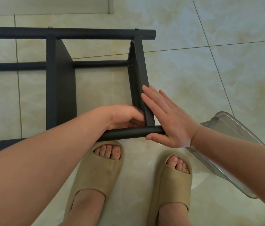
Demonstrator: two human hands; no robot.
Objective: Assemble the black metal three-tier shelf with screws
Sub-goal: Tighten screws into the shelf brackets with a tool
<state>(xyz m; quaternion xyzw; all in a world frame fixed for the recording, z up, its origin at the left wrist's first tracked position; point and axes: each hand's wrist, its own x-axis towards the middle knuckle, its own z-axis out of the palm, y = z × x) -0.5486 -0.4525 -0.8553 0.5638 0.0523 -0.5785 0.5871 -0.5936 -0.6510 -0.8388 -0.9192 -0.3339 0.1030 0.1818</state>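
The black metal shelf (60, 82) lies on its side on the tiled floor, its tubular posts running left to right. My left hand (126, 116) reaches inside the frame, fingers curled against the inner face of the right shelf panel (140, 66) where it meets the near post (128, 133). Whether it holds anything there is hidden. My right hand (166, 118) lies flat with straight fingers against the panel's outer face, thumb under the post's end. A silver screw head (151, 133) shows on the near post beside my thumb. Two more screw heads sit on the far post (96, 32).
A clear plastic lid or tray (226, 128) lies on the floor at the right, partly under my right forearm. My two feet in beige slides (96, 168) stand just before the near post. A pale door or wall base (47, 5) runs along the top left.
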